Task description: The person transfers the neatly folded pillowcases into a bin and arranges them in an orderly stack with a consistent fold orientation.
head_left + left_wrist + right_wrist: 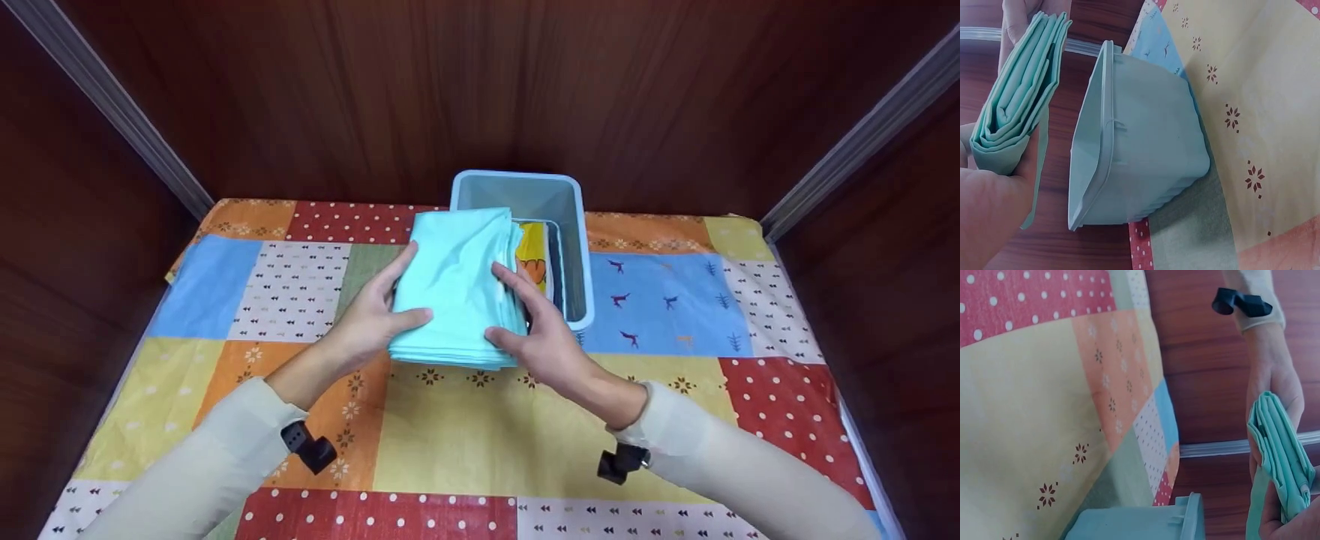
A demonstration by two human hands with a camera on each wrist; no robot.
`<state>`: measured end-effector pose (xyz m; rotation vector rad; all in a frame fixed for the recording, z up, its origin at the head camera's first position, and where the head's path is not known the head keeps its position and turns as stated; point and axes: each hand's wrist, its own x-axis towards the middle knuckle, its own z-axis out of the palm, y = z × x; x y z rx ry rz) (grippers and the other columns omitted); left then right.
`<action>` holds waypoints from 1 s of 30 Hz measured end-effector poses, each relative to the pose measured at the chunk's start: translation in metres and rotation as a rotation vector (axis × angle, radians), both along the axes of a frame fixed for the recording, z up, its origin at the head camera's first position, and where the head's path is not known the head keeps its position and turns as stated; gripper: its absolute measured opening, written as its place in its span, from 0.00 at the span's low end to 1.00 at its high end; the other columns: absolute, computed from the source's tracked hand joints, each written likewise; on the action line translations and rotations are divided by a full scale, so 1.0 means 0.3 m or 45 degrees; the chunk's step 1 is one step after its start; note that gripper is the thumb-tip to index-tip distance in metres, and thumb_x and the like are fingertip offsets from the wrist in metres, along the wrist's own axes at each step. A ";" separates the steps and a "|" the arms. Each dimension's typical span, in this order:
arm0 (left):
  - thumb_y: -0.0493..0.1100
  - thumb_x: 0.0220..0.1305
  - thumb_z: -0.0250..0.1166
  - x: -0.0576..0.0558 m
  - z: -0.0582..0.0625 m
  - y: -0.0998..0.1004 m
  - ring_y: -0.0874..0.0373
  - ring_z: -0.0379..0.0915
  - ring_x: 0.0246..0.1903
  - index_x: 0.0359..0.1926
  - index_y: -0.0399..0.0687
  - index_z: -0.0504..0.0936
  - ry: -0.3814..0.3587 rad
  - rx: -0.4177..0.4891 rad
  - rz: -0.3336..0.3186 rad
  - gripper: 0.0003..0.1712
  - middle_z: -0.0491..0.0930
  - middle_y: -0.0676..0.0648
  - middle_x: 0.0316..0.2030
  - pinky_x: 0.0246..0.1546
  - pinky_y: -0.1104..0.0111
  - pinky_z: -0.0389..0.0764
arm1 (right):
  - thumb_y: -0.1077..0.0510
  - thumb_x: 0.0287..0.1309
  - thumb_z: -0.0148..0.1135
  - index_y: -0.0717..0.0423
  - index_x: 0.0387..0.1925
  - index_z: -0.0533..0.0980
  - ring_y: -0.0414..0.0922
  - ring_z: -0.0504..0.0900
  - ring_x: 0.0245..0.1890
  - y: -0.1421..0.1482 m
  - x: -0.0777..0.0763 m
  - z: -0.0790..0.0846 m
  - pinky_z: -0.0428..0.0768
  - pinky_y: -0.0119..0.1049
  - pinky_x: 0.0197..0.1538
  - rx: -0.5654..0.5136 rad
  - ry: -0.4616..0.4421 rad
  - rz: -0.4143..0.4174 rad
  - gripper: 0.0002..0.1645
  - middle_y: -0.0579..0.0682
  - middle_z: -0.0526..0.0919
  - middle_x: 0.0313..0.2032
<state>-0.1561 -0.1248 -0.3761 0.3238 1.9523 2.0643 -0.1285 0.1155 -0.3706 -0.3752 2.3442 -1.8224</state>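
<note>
A folded turquoise cloth (457,285) is held up between both hands, above and in front of a light blue plastic bin (517,180). My left hand (367,319) grips its left side, thumb on top and fingers at the edge and beneath. On the opposite side, my right hand (544,337) grips it with the thumb near the front corner. Stacked folds of the cloth (1016,95) show in the left wrist view, with a thin strip hanging below. Inside the bin, a yellow piece with an orange print (533,255) is partly hidden by the cloth.
A patchwork-patterned cover (450,435) lies over the table surface. Dark wood-grain panels (375,97) stand at the back and both sides, with metal strips (862,131) in the corners. The bin stands near the back edge.
</note>
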 end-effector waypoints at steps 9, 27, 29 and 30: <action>0.22 0.62 0.61 -0.009 -0.006 0.034 0.51 0.32 0.79 0.81 0.44 0.41 0.014 -0.042 0.007 0.55 0.33 0.45 0.81 0.74 0.62 0.57 | 0.73 0.60 0.64 0.52 0.78 0.60 0.51 0.40 0.80 0.029 -0.007 -0.012 0.48 0.49 0.78 0.043 -0.006 -0.018 0.47 0.55 0.41 0.81; 0.22 0.63 0.61 -0.037 -0.019 0.124 0.53 0.32 0.79 0.82 0.45 0.44 0.006 -0.076 0.015 0.53 0.36 0.47 0.81 0.75 0.63 0.52 | 0.74 0.60 0.62 0.58 0.77 0.60 0.50 0.37 0.80 0.098 -0.028 -0.035 0.47 0.49 0.78 0.005 0.005 -0.061 0.45 0.54 0.40 0.81; 0.22 0.63 0.61 -0.040 -0.022 0.133 0.53 0.31 0.79 0.81 0.45 0.44 0.009 -0.069 0.015 0.53 0.36 0.47 0.81 0.75 0.62 0.52 | 0.74 0.60 0.62 0.58 0.77 0.60 0.50 0.38 0.80 0.105 -0.030 -0.037 0.47 0.49 0.78 0.008 -0.007 -0.070 0.44 0.55 0.41 0.81; 0.22 0.63 0.61 -0.041 -0.024 0.137 0.54 0.31 0.79 0.81 0.45 0.44 0.011 -0.070 0.016 0.53 0.36 0.47 0.81 0.76 0.62 0.51 | 0.74 0.60 0.62 0.58 0.77 0.60 0.50 0.38 0.80 0.109 -0.031 -0.038 0.47 0.49 0.78 0.010 -0.012 -0.076 0.44 0.55 0.41 0.81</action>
